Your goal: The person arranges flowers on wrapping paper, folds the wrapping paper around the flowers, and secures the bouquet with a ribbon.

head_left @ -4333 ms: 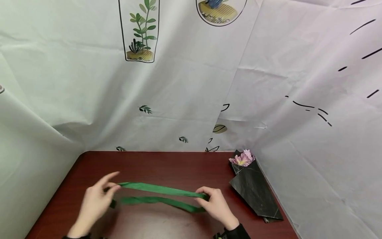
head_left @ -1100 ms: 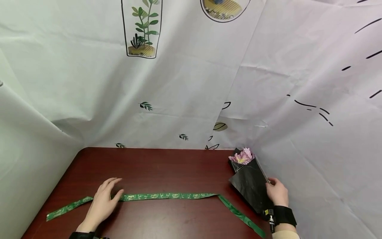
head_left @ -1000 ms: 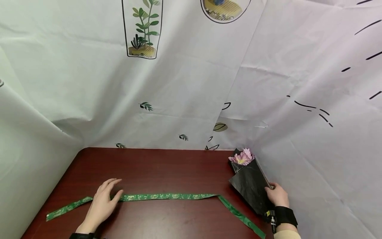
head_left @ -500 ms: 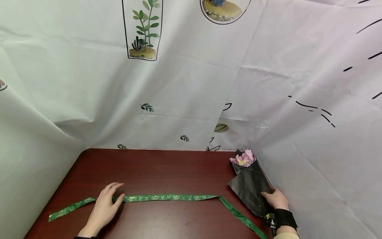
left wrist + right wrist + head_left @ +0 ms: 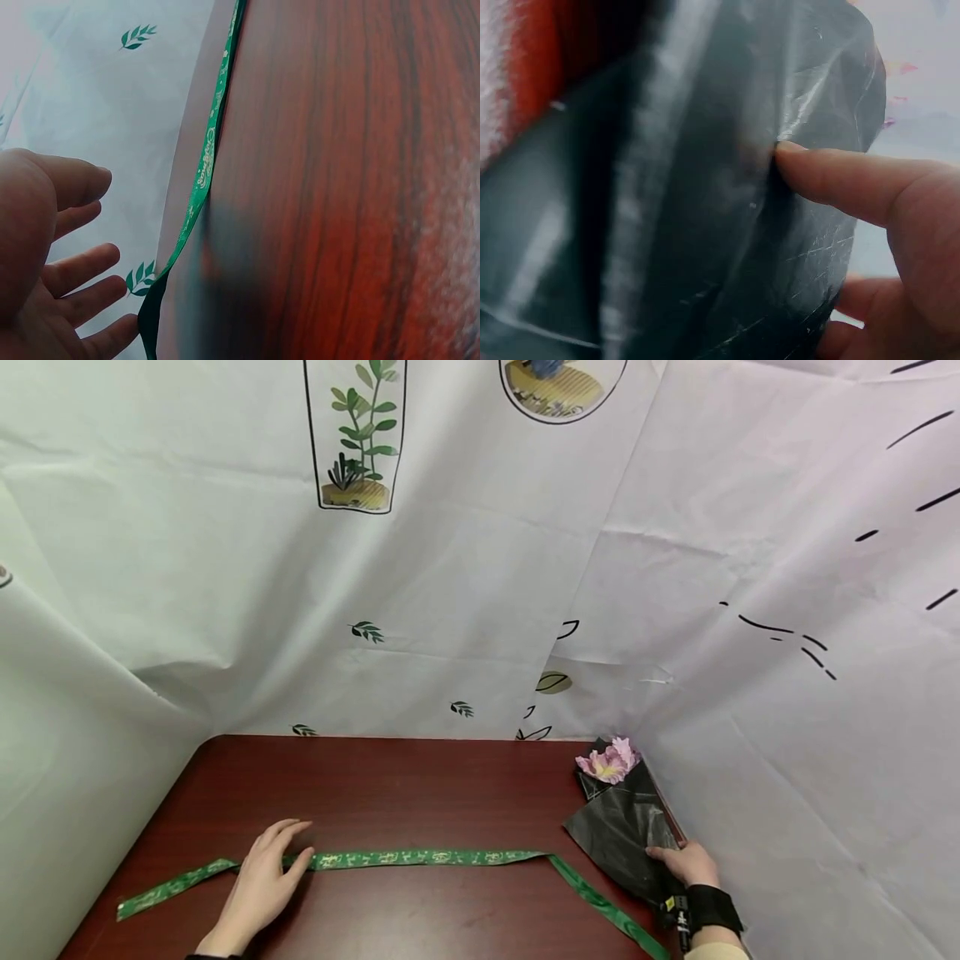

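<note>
A green ribbon [image 5: 408, 858] with pale printing lies stretched across the table, its right end bent toward the front. My left hand [image 5: 258, 885] is over the ribbon's left part with relaxed fingers. In the left wrist view its fingertips stand near the ribbon [image 5: 202, 169]. At the right edge lies a pink flower [image 5: 609, 764] wrapped in black paper [image 5: 611, 839]. My right hand [image 5: 692, 864] grips the wrapper's lower right side. The right wrist view shows the thumb pressing the creased black paper [image 5: 705, 195], the other fingers partly hidden behind it.
The dark red table [image 5: 420, 793] meets a white printed curtain [image 5: 450, 593] at its back and sides. A black strap with a small device [image 5: 712, 908] sits on the right wrist.
Both hands held the ribbon earlier; it now lies spread on the table. My right hand went to the black wrapper, and its thumb has moved onto the paper, which has creased and shifted slightly left.
</note>
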`<state>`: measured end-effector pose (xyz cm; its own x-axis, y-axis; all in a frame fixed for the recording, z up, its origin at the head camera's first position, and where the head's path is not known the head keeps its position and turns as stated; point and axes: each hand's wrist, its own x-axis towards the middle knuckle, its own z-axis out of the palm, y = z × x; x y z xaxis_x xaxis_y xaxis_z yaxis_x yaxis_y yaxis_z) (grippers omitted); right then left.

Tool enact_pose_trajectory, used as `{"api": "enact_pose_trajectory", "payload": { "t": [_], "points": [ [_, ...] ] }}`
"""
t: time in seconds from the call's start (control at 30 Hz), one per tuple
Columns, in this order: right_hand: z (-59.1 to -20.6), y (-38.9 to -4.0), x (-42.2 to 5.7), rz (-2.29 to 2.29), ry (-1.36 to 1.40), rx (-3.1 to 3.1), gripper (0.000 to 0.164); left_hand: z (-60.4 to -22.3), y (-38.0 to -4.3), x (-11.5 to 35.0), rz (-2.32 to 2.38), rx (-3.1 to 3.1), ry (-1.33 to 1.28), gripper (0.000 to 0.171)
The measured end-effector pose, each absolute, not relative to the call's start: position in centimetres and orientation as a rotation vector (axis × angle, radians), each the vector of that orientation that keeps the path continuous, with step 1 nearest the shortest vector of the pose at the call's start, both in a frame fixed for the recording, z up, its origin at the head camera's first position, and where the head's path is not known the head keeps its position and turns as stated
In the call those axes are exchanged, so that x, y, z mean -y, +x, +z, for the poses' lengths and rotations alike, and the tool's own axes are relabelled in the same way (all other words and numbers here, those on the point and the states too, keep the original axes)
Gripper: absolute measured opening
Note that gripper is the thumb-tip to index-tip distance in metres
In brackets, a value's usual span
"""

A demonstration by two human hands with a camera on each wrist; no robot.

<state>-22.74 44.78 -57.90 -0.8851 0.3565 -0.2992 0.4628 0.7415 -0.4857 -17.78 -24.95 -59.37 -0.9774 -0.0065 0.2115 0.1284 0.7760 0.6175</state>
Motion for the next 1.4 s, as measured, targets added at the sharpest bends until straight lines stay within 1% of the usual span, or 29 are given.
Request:
{"api": "enact_pose_trajectory", "payload": {
  "t": [0.2, 0.33, 0.57, 0.67, 0.8, 0.9, 1.03, 1.1, 1.23, 1.4],
  "points": [
    [-57.6, -23.3, -45.4, -0.951, 0.609, -2.667, 0.093, -59.3, -17.9, 24.9, -0.985, 2.770, -0.094, 0.044],
    [-58.0, -23.9, -46.2, -1.102, 0.559, -2.609, 0.101, -59.3, -17.9, 24.9, -0.993, 2.777, -0.097, 0.044],
    [-57.4, -23.5, -46.1, -1.190, 0.534, -2.534, 0.102, -59.6, -18.0, 24.8, -1.006, 2.770, -0.097, 0.044],
    [-56.8, -22.8, -45.5, -1.286, 0.561, -2.430, 0.109, -59.7, -18.0, 24.7, -1.013, 2.762, -0.104, 0.043],
    [-56.8, -22.4, -44.7, -1.569, 0.602, -2.223, 0.119, -59.8, -18.1, 24.5, -1.024, 2.751, -0.116, 0.043],
    [-56.8, -22.3, -43.4, -1.752, 0.617, -2.144, 0.111, -59.7, -18.2, 24.2, -1.038, 2.742, -0.131, 0.043],
    [-56.5, -22.3, -40.9, -1.964, 0.610, -2.059, 0.085, -59.3, -18.1, 23.6, -1.058, 2.718, -0.164, 0.043],
    [-56.4, -22.4, -39.4, -2.073, 0.625, -2.010, 0.080, -59.0, -18.2, 23.1, -1.075, 2.699, -0.184, 0.043],
    [-56.5, -22.7, -35.6, -2.303, 0.671, -1.985, 0.074, -58.3, -18.3, 21.8, -1.114, 2.671, -0.225, 0.043],
    [-56.5, -22.6, -30.9, -2.555, 0.603, -1.908, 0.060, -56.9, -18.6, 19.1, -1.149, 2.629, -0.316, 0.044]
  ]
}}
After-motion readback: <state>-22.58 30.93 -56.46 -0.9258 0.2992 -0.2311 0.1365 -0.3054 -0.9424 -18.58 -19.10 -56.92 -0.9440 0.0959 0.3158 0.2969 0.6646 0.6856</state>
